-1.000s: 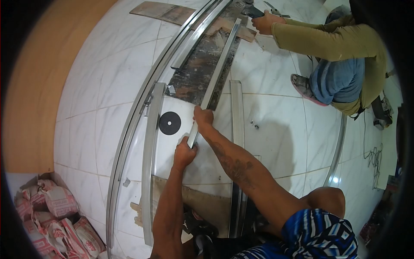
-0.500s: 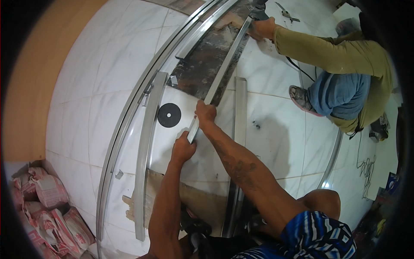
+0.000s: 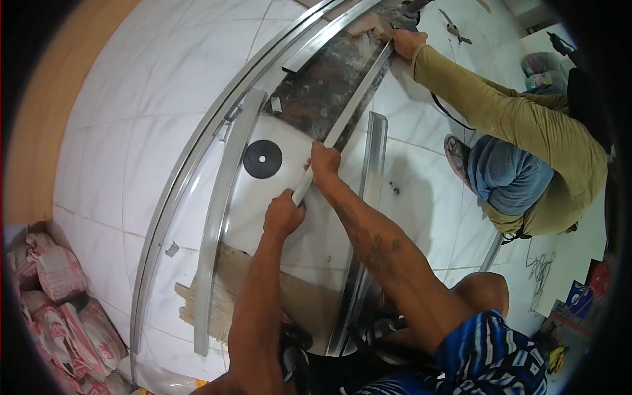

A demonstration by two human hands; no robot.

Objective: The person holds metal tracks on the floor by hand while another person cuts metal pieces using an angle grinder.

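Observation:
A long metal profile (image 3: 352, 107) runs from my hands up to a dark stained board (image 3: 316, 85), its far end beside the co-worker's hand. My left hand (image 3: 284, 214) is closed round the near end of the profile. Just above it, my right hand (image 3: 324, 163) grips the same profile. A black cutting disc (image 3: 263, 158) with a light centre hole lies flat on the white tiles, left of my right hand. The co-worker's hand (image 3: 408, 42) is on a power tool (image 3: 403, 20) at the top, partly cut off by the frame.
Long metal channels (image 3: 227, 164) lie left of my hands, and another profile (image 3: 372, 171) lies to the right. Red and white bags (image 3: 59, 270) are piled at lower left. The co-worker (image 3: 520, 131) crouches at right. Pliers-like tool (image 3: 453, 27) lies at the top.
The view has shifted and turned, so floor objects appear displaced. Both my hands still hold the profile. The co-worker's hand and tool now appear close to its far end.

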